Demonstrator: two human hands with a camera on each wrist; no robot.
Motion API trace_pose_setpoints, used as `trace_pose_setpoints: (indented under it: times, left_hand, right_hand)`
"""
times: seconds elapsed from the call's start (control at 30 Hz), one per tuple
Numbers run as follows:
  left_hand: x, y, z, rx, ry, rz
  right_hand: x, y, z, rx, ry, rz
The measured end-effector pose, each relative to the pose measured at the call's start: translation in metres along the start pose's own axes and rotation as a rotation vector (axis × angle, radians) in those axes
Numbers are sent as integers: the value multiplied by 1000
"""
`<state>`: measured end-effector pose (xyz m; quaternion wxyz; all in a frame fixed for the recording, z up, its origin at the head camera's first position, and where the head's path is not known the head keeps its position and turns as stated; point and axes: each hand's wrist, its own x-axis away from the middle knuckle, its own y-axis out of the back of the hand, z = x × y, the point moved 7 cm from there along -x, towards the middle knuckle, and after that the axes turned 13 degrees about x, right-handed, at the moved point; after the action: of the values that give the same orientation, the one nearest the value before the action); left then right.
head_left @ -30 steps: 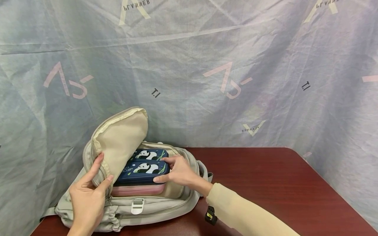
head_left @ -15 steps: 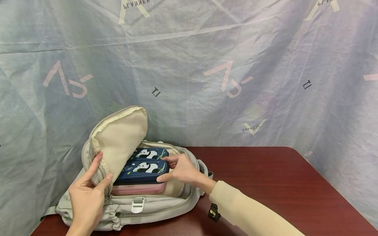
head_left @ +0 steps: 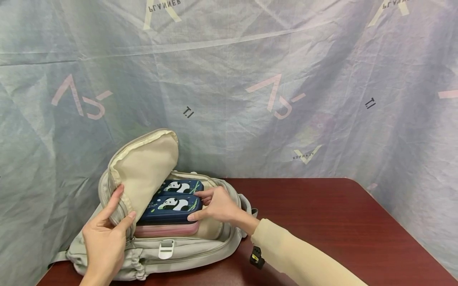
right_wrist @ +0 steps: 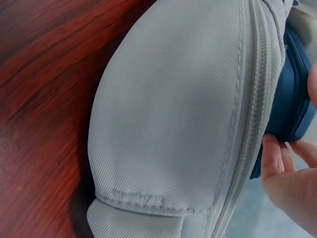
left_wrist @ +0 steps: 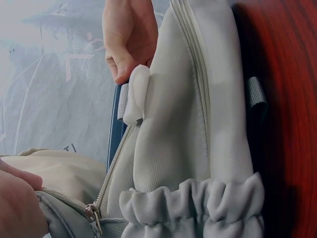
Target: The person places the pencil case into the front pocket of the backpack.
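A light grey backpack (head_left: 193, 252) lies on the table, its main compartment unzipped. My left hand (head_left: 105, 234) pinches the edge of its raised flap (head_left: 150, 163) between thumb and fingers. Inside, a navy pencil case (head_left: 168, 214) with a panda print lies on a pink case (head_left: 168, 229). My right hand (head_left: 223, 206) grips the right end of that pencil case, thumb on its near side. A matching panda case (head_left: 180, 186) sits just behind it. The flap hides the left ends of both panda cases. In the right wrist view, fingers touch the navy case (right_wrist: 285, 106).
A dark red wooden table (head_left: 315, 222) stretches right of the backpack. Grey printed cloth (head_left: 229, 87) hangs behind and along both sides. A white buckle (head_left: 166, 249) and an elastic side pocket are on the backpack's near side. A small black device (head_left: 255, 257) hangs at the right wrist.
The front panda pencil case has shifted slightly left with my right hand on it. The left hand keeps holding the flap in the same place.
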<state>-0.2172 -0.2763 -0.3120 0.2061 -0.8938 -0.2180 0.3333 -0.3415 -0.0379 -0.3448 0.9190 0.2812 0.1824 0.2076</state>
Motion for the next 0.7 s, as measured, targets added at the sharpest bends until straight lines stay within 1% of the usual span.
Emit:
trace_pose_setpoints:
  times: [0.33, 0.5, 0.7]
  left_hand:
    - [-1, 0, 0, -1, 8, -4]
    - [0, 0, 0, -11, 9, -4]
    - [0, -1, 0, -18, 8, 0]
  right_hand:
    - [-3, -5, 3, 28, -32, -6]
    - [-4, -9, 6, 27, -27, -21]
    - [-6, -11, 7, 51, -29, -39]
